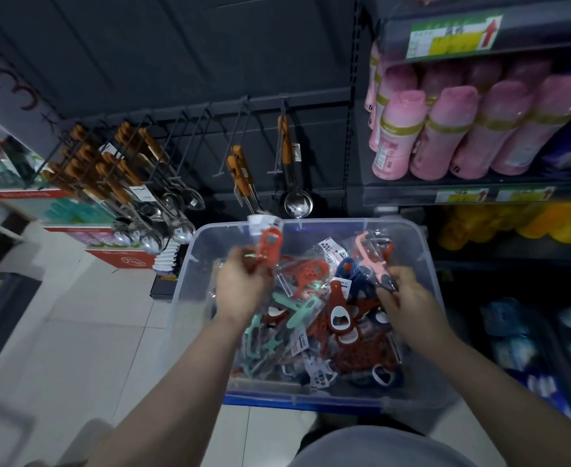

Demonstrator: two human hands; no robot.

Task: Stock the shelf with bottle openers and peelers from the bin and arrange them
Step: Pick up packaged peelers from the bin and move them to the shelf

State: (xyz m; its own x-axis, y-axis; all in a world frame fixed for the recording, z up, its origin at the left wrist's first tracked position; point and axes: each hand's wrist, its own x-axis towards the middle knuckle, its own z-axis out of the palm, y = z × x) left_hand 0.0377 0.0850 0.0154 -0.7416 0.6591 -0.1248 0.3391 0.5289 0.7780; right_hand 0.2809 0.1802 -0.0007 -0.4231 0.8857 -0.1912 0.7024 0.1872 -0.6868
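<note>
A clear plastic bin (189, 298) on the floor holds a heap of packaged bottle openers (341, 320) and peelers (297, 306) in red, teal and navy. Over the bin's far left part, my left hand (243, 284) grips a red bottle opener (270, 246) in its wrapper, held upright. My right hand (407, 294) is over the bin's right side and pinches a pink peeler (366, 257) in a clear bag. Black peg hooks (240, 129) stick out of the dark back panel above the bin, several of them bare.
Spoons and ladles with orange handles (132, 170) hang on the left hooks, one ladle (295, 197) just above the bin. Pink bottles (445, 136) fill the right shelf, yellow goods (513, 220) below. White tiled floor (92, 332) lies to the left.
</note>
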